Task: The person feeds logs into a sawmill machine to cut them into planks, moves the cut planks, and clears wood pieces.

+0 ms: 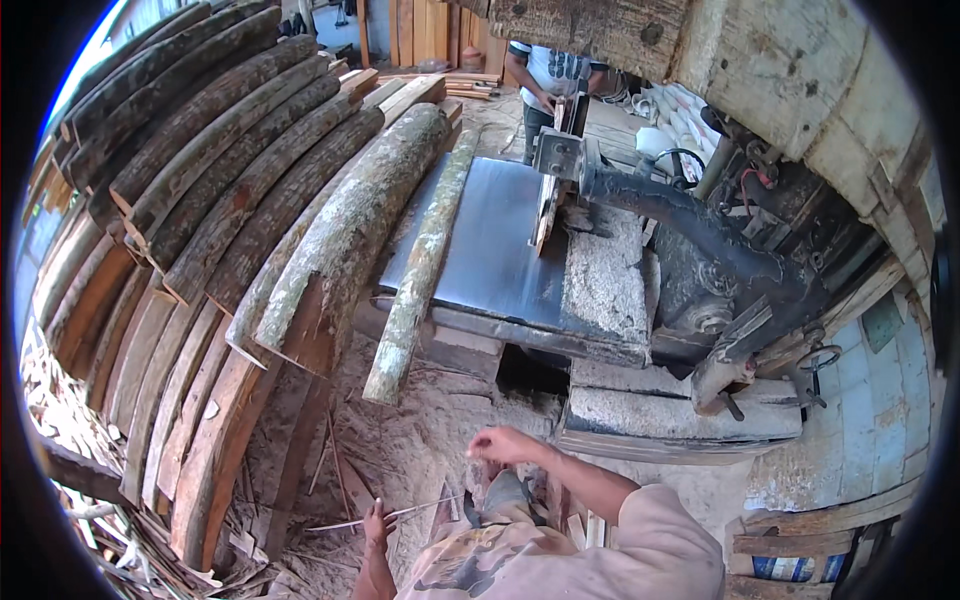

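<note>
- While left fingers (377, 508) grip a thin strip (420, 507), right fingers (484, 440) half-curl, can't tell if empty;
- barky slab (422, 272) overhangs saw desk (495, 240);
- stacked timber (225, 185) crowds the left side

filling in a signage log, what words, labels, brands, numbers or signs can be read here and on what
No text can be read.
Background person's shirt: dark print, too small and blurred to read.
Thin strip in the left hand: no lettering visible.
Machine arm: no readable marking.
</note>
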The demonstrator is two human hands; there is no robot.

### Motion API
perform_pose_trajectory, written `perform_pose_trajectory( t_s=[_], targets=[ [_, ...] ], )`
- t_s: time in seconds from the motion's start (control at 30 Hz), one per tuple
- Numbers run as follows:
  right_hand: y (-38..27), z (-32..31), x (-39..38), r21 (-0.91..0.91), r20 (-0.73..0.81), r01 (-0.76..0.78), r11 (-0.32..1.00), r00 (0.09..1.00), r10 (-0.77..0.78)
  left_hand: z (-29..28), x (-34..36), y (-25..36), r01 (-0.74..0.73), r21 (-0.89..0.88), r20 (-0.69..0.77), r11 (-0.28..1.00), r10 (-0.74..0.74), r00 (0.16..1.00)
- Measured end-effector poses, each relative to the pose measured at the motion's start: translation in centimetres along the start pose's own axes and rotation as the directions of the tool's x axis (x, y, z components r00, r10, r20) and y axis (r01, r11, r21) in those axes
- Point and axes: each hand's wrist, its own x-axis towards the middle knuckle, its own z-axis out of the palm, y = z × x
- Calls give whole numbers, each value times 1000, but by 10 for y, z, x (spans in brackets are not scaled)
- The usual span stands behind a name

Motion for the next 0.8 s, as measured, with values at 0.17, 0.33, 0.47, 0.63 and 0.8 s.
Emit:
perform_pose_trajectory(
  t_s=[0.17, 0.33, 0.47, 0.63, 0.8],
  targets=[
    [45, -188, 118, -101, -846, -279, 955, 529, 65, 145, 5, 102, -306, 388, 366, 870, 159, 917],
    [71, -252, 162, -18, -792, -592, 806, 501, 350, 254, -38, 224, -580, 354, 619, 734, 281, 734],
    [66, -220, 149, -50, -635, -586, 809, 644, 427, 297, -36, 278, -627, 294, 663, 722, 318, 678],
    [60, -152, 102, -52, -646, -495, 867, 679, 349, 343, 6, 293, -652, 197, 730, 732, 335, 596],
    [37, -86, 60, -100, -656, -434, 896, 706, 269, 375, 25, 288, -656, 187, 675, 731, 390, 626]
  ],
)
